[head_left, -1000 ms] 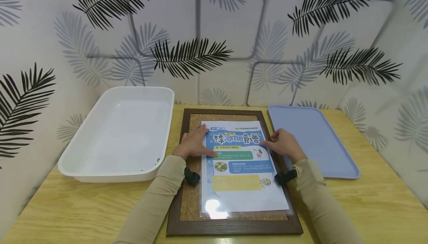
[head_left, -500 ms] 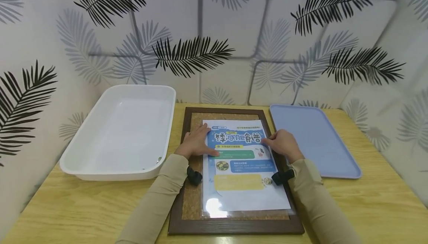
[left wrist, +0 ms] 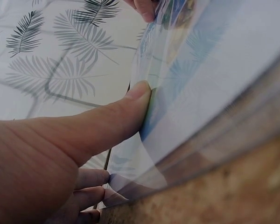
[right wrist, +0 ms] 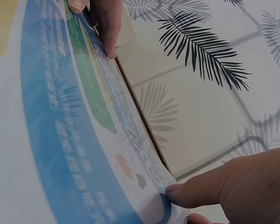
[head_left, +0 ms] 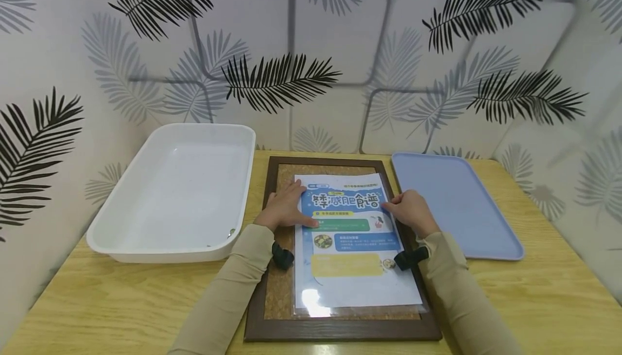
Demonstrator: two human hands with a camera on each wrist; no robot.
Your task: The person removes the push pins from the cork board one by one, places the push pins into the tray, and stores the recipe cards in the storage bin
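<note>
A printed poster in a clear plastic sleeve (head_left: pixel 358 242), with blue, green and yellow blocks, lies over a brown-framed cork board (head_left: pixel 279 303). My left hand (head_left: pixel 283 210) is spread at the poster's upper left edge. Its thumb (left wrist: pixel 116 116) rests straight on the plastic, and the other fingers (left wrist: pixel 91 179) reach along the edge. At the upper right edge, my right hand (head_left: pixel 413 212) pinches the sleeve, thumb (right wrist: pixel 196 186) on top and a fingertip showing just below. Cork shows around the sheet on the left, top and bottom.
A deep white plastic tub (head_left: pixel 170 248) stands on the left of the wooden table (head_left: pixel 121 306). To the right lies a flat light blue tray (head_left: pixel 457 203), close beside the board. A leaf-patterned wall (head_left: pixel 311 31) rises behind the table.
The view has shifted slightly. Both hands keep their places on the poster, and the right hand moves barely at its edge.
</note>
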